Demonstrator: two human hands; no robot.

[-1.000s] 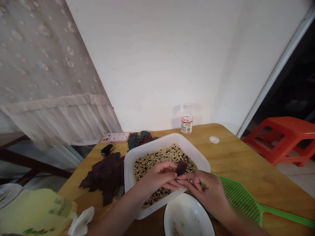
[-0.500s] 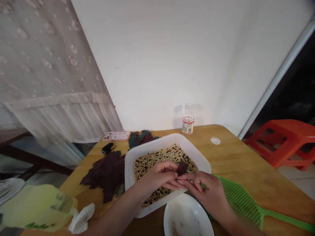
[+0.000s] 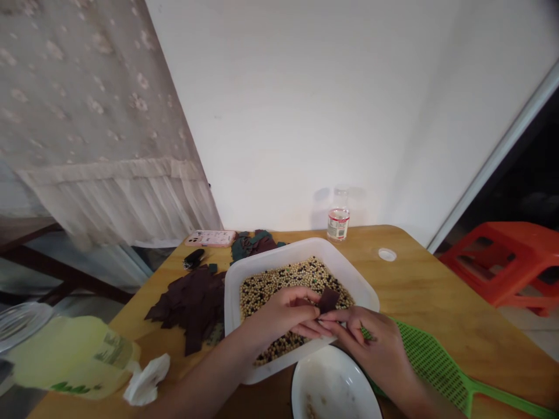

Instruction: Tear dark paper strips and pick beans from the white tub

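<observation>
Over a white tray [image 3: 369,294] of pale and dark beads [image 3: 279,279], my left hand [image 3: 292,314] has its fingers closed on a small dark brown piece [image 3: 329,299]. My right hand [image 3: 367,334] is pinched, its fingertips meeting those of my left hand near the tray's front right edge. Whatever lies between the right fingertips is too small to make out. Just in front of the tray, below both hands, stands a white bowl [image 3: 336,387] with a few bits in it.
Dark brown pieces [image 3: 192,302] lie left of the tray, green and brown ones [image 3: 255,243] behind it. Also around are a phone [image 3: 211,238], keys [image 3: 194,259], a bottle [image 3: 338,224], a lid [image 3: 387,254], a green flyswatter [image 3: 430,361], a yellowish jar [image 3: 74,355], tissue [image 3: 147,381] and an orange stool [image 3: 502,262].
The view has shifted slightly, so the table items appear a little to the right. Both hands keep nearly the same pose over the tray.
</observation>
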